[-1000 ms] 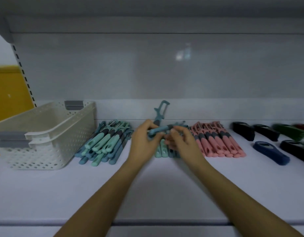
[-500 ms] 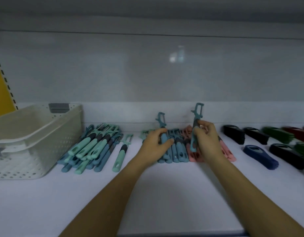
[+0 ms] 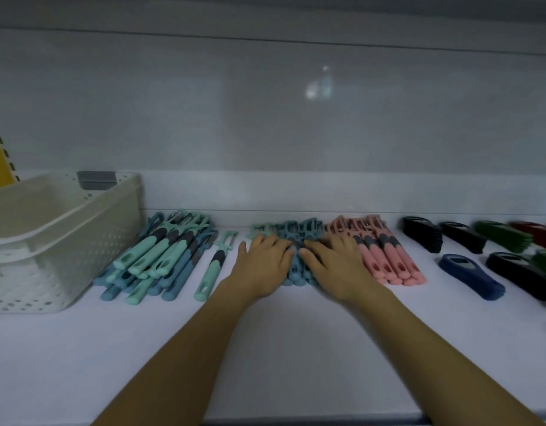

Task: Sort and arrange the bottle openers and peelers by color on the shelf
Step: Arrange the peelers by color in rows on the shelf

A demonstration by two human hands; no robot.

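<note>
1. My left hand [image 3: 262, 265] lies flat on the left part of the blue peelers [image 3: 297, 269], fingers straight and close together. It grips nothing and only presses down.
2. My right hand [image 3: 336, 267] is just as flat and empty on the right part of the same row, its outer edge at the pink peelers [image 3: 391, 262]. I judge this is to square the blue row and hold the border between the two colours.
3. The blue peelers lie side by side mid-shelf [image 3: 265, 358], handles toward me and heads toward the back wall, right beside the pink row.
4. One mint peeler [image 3: 212, 273] lies alone just left of my left hand, a little apart from the mixed pile [image 3: 155, 265] of mint and blue peelers next to the basket [image 3: 59, 241] — that pile looks unsorted, so much of the job seems left.
5. The black bottle openers [image 3: 422, 238], a navy bottle opener [image 3: 471, 278] and the green bottle openers [image 3: 502, 239] sit well to the right, the farthest ones blurred.
6. Lifting my palms calls for a straight rise — any sideways drag could skew the rows
</note>
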